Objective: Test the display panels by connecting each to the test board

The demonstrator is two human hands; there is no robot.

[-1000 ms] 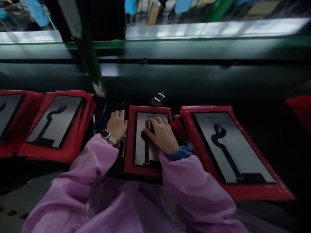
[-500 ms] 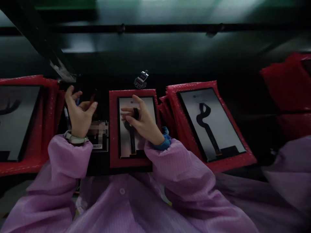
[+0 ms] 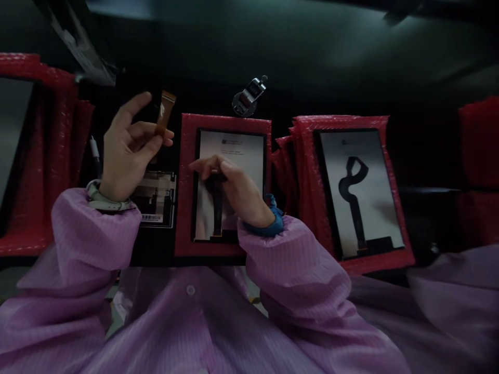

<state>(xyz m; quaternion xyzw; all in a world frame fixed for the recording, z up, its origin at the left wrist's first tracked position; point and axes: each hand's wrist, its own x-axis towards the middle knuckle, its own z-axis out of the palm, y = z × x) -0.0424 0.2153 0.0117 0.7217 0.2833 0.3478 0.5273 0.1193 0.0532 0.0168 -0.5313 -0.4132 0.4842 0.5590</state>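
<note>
My left hand (image 3: 128, 143) pinches a short amber flex strip (image 3: 166, 109) between thumb and fingers, raised above the dark worktop, its index finger stretched out. My right hand (image 3: 234, 184) is over the middle display panel (image 3: 234, 143), fingers closed around the upper end of its black ribbon cable (image 3: 217, 213); the fingers partly hide that end. The panel lies face up on a red bubble-wrap sleeve (image 3: 185, 208). Between my hands, on the worktop, is a dark board with a barcode label (image 3: 156, 202).
To the right, a second panel (image 3: 374, 176) with a looped black cable lies on stacked red sleeves (image 3: 307, 171). More red sleeves (image 3: 58, 156) and a panel (image 3: 11, 130) are at left. A metal tally counter (image 3: 249, 96) stands behind the middle panel. A pen (image 3: 95, 153) lies beside my left wrist.
My left hand has gone from open and empty to holding the amber strip. The right hand's fingers have closed in on the black cable. The camera view has shifted.
</note>
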